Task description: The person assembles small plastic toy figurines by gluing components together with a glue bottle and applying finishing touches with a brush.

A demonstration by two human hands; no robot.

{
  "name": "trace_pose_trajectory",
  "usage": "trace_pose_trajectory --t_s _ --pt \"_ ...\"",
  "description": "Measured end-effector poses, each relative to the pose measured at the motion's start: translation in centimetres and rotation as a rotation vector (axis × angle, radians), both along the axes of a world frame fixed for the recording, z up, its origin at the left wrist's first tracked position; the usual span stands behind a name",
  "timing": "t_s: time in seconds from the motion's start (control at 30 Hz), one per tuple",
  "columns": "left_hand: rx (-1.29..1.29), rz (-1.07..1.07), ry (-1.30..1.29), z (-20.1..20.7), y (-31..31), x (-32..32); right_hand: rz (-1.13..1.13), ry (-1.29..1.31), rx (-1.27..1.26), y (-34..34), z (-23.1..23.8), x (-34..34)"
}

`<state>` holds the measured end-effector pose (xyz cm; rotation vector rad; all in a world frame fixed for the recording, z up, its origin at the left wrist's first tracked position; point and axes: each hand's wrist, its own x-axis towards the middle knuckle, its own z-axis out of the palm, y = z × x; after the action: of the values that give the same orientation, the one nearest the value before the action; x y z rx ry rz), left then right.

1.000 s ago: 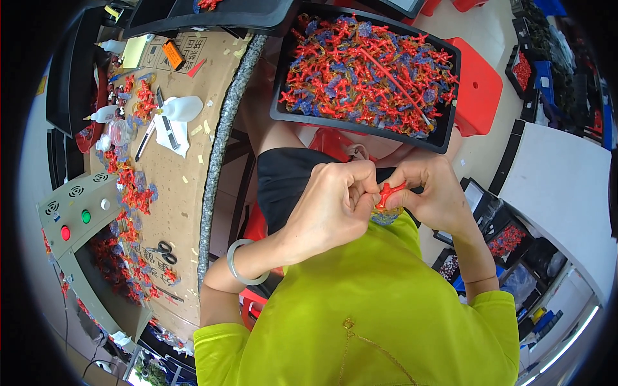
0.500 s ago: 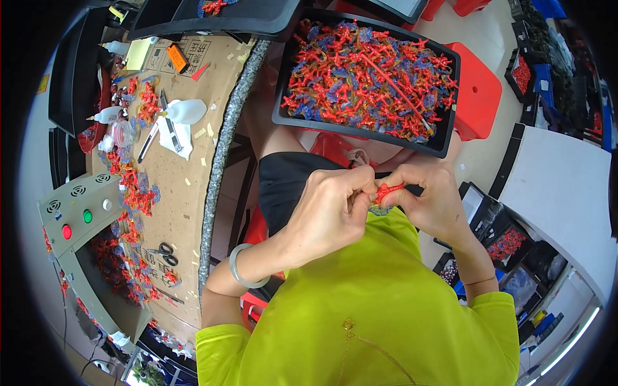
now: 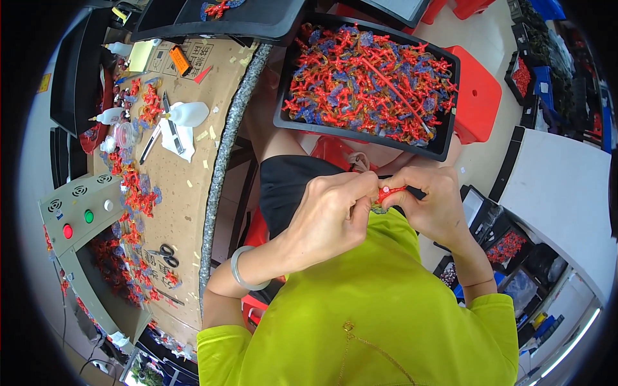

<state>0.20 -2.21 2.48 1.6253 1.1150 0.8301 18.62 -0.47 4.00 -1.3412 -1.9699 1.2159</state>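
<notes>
Close above my lap, both hands meet at a small red plastic figure [image 3: 390, 192] with a bluish see-through part beneath it. My right hand [image 3: 430, 201] is closed around one end of it, thumb pressed on the near side. At its other end, my left hand [image 3: 336, 207] pinches with thumb and forefinger; the fingertips hide that part. A pale round spot shows on top of the figure. Beyond my hands, a black tray [image 3: 360, 132] is heaped with similar red, blue and amber pieces, and a thin red stick [image 3: 396, 90] lies across the heap.
On the left stands a cardboard-covered workbench [image 3: 187, 225] with scissors [image 3: 168, 255], a white squeeze bottle [image 3: 188, 114], a utility knife [image 3: 172, 125] and scattered red-blue pieces. A machine with coloured buttons [image 3: 67, 230] is at its far left. A red stool [image 3: 476, 96] stands beside the tray.
My left fingers have shifted slightly right over the figure, and it has turned a little so a pale spot shows on top. My right hand keeps its hold.
</notes>
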Motion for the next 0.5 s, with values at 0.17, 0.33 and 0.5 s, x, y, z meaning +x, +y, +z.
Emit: trace_pose_trajectory --t_s 0.17,0.33,0.5 --pt "-0.028 0.017 0.006 -0.1 0.1 -0.1 -0.015 0.032 -0.049 -0.1 -0.5 0.0" --pt "-0.125 0.024 0.018 0.0 0.6 -0.6 -0.036 0.083 -0.215 0.3 -1.2 -0.5" --pt "-0.39 0.01 -0.017 0.1 1.3 -1.6 -0.081 0.267 -0.436 0.5 -3.1 -0.6"
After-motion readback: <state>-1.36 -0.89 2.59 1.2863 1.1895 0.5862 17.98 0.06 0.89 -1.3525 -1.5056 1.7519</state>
